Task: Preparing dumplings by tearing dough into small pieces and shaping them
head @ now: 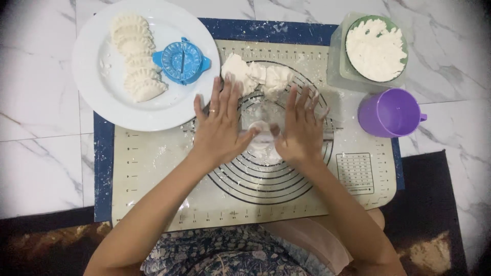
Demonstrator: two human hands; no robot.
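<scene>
My left hand and my right hand lie flat, fingers spread, on a beige pastry mat printed with ring markings. Between the two palms sits a clear, glass-like roller, each palm touching one end. Under it lies a small flattened piece of white dough. A lump of raw dough rests on the mat just beyond my fingertips.
A white plate at the back left holds several folded dumplings and a blue dumpling press. At the right stand a container of flour and a purple cup. White marble floor surrounds the mat.
</scene>
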